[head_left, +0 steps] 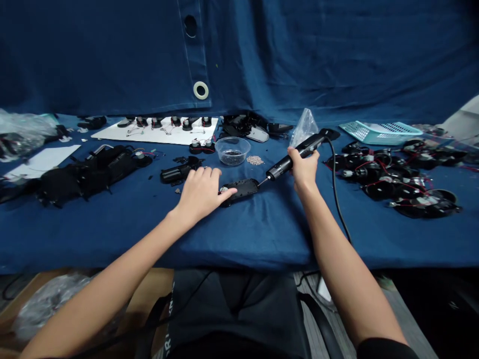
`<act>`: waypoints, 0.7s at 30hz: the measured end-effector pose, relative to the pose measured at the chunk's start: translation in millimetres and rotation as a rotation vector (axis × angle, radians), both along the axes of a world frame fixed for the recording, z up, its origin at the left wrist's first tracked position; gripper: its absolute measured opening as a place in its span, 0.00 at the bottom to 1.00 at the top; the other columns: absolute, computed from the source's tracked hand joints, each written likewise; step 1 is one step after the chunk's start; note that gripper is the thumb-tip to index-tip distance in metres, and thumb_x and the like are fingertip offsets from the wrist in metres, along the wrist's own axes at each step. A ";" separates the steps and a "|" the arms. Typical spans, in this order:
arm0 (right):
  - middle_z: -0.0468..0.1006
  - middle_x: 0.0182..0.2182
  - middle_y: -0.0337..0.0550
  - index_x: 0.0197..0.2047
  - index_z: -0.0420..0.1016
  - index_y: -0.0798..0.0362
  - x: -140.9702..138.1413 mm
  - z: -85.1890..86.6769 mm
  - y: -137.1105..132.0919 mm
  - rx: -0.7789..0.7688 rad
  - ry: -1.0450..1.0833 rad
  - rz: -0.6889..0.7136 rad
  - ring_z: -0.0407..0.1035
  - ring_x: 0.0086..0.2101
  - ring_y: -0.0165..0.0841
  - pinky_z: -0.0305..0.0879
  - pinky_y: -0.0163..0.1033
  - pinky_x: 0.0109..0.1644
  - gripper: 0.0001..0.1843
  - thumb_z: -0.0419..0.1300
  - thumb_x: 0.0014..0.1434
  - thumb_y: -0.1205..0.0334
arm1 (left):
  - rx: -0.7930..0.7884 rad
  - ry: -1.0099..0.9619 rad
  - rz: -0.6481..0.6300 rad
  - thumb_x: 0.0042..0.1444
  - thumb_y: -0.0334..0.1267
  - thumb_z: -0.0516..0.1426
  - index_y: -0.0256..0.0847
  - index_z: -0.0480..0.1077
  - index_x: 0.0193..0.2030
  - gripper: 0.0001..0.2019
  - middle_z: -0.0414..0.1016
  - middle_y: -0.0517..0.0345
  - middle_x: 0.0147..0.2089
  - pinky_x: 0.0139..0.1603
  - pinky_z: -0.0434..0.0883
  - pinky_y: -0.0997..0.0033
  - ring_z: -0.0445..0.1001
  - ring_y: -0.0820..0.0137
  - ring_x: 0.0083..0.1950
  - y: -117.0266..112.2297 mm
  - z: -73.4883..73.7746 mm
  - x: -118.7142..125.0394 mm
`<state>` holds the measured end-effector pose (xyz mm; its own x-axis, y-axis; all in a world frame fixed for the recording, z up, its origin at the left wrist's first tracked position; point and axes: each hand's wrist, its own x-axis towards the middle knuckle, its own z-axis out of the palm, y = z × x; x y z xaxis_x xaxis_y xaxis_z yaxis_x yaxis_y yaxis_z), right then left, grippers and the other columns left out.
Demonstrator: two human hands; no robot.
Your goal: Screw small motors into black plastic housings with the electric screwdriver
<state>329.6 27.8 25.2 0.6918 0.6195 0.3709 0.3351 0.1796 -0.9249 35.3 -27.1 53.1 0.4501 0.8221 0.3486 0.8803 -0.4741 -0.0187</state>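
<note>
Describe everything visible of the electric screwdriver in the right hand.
The electric screwdriver is a slim black tool, plastic-looking, with a ribbed collar and thin metal bit. The right hand grips it, tilted above the table. The bit points at a black housing, contact unclear. A black cord trails from its rear end.

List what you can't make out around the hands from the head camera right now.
Head view:
- Part of the black plastic housing: covered by the left hand.
- Grip of the black corded electric screwdriver: partly covered by the right hand.
- The screwdriver's thin metal bit: too small to tell whether it meets a screw.
- Contents of the clear round bowl: too small to identify.
- Right end of the blue-clothed table: cut off by the picture edge.
</note>
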 end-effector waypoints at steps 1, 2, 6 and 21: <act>0.74 0.42 0.51 0.58 0.58 0.57 -2.2 1.2 -1.0 -0.027 0.032 0.001 0.73 0.33 0.40 0.72 0.47 0.29 0.42 0.65 0.46 0.44 | -0.005 0.007 -0.084 0.60 0.63 0.50 0.35 0.68 0.55 0.32 0.74 0.40 0.51 0.55 0.63 0.53 0.71 0.50 0.55 5.5 0.5 -5.9; 0.74 0.42 0.51 0.59 0.58 0.56 -4.0 2.2 -1.7 -0.049 0.057 0.001 0.73 0.32 0.40 0.72 0.47 0.29 0.43 0.66 0.46 0.44 | -0.051 0.008 -0.159 0.59 0.64 0.52 0.36 0.67 0.57 0.33 0.72 0.42 0.54 0.58 0.61 0.53 0.68 0.50 0.57 11.2 -0.2 -11.0; 0.74 0.45 0.51 0.61 0.57 0.54 -6.7 1.9 -2.2 -0.052 0.031 0.007 0.73 0.39 0.42 0.74 0.49 0.39 0.45 0.67 0.46 0.44 | -0.306 -0.038 -0.302 0.54 0.66 0.55 0.40 0.64 0.61 0.37 0.70 0.47 0.58 0.60 0.59 0.54 0.67 0.53 0.59 27.6 -11.6 -19.8; 0.72 0.47 0.51 0.63 0.55 0.52 -7.3 0.1 -4.1 -0.013 0.031 0.025 0.72 0.46 0.44 0.74 0.50 0.43 0.44 0.67 0.48 0.47 | -0.403 -0.270 -0.358 0.51 0.47 0.63 0.41 0.64 0.56 0.27 0.71 0.52 0.55 0.58 0.62 0.61 0.68 0.60 0.55 32.3 -36.7 -14.6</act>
